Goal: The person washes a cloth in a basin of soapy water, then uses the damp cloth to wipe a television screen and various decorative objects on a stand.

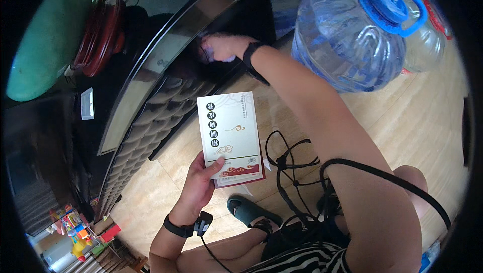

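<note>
My left hand (202,182) grips a flat white printed packet (230,133), thumb on its face and fingers underneath. It bears writing and a dark red cloud-patterned band. Another flat packet (237,182) with a dark red edge lies under it in the same grip. My right hand (219,48) reaches into the dark recess of an open drawer or compartment (256,16) in a black cabinet. Its fingertips are in shadow near something shiny, and whether they hold it is unclear. A black band sits on each wrist.
A large clear water bottle (347,39) with a blue handle stands beside my right forearm. The cabinet's tufted front (151,111) curves along the left. On top are a green ornament (49,39) and a small white box (87,103). Black cables (290,167) hang near my legs.
</note>
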`<state>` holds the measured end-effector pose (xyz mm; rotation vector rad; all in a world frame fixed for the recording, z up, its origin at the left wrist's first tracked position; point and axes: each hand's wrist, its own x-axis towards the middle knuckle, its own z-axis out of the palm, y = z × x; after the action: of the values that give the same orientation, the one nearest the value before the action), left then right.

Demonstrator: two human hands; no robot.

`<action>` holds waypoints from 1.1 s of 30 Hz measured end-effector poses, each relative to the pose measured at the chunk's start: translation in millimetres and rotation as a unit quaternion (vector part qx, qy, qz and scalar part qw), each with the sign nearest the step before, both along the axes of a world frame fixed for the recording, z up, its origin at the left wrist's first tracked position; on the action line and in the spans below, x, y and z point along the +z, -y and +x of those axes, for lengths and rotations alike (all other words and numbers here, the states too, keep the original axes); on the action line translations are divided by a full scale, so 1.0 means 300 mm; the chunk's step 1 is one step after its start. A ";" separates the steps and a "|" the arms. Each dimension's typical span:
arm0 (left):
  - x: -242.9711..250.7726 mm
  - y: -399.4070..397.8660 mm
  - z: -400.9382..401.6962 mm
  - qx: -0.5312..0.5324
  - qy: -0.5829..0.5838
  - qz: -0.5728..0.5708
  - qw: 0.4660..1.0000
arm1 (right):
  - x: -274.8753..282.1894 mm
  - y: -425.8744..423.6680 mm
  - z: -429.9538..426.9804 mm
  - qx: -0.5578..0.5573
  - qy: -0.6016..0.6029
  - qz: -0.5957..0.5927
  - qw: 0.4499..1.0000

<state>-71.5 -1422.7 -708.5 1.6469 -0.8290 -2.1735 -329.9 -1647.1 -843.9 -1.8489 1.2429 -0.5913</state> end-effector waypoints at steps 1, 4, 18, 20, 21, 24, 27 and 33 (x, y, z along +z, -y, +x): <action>-0.005 0.000 -0.014 -0.001 -0.002 0.001 1.000 | -0.067 -0.016 -0.016 0.000 -0.037 -0.077 0.996; -0.005 0.002 0.022 -0.006 0.004 -0.006 1.000 | -0.099 -0.117 0.066 -0.012 -0.069 -0.153 0.986; -0.003 -0.012 0.008 -0.007 -0.001 -0.007 1.000 | -0.065 -0.233 -0.138 -0.329 -0.276 -0.142 0.892; -0.016 -0.016 0.017 0.001 -0.002 0.003 1.000 | -0.050 -0.194 -0.131 -0.331 -0.279 -0.104 0.895; -0.010 -0.018 0.026 0.006 0.001 0.003 1.000 | -0.030 -0.181 -0.113 -0.332 -0.280 -0.065 0.899; -0.004 -0.024 0.032 0.013 0.018 0.005 1.000 | -0.006 -0.200 -0.100 -0.311 -0.299 -0.052 0.901; -0.020 -0.029 0.036 0.020 0.014 0.010 1.000 | -0.028 -0.271 -0.102 -0.305 -0.311 -0.100 0.894; 0.015 -0.026 0.008 0.036 -0.010 -0.011 0.999 | -0.013 -0.488 -0.040 -0.257 -0.278 -0.122 0.917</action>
<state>-69.0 -1414.8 -703.9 1.6155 -0.7748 -2.1214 -341.9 -1500.8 -847.8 -1.9699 2.1603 -0.5243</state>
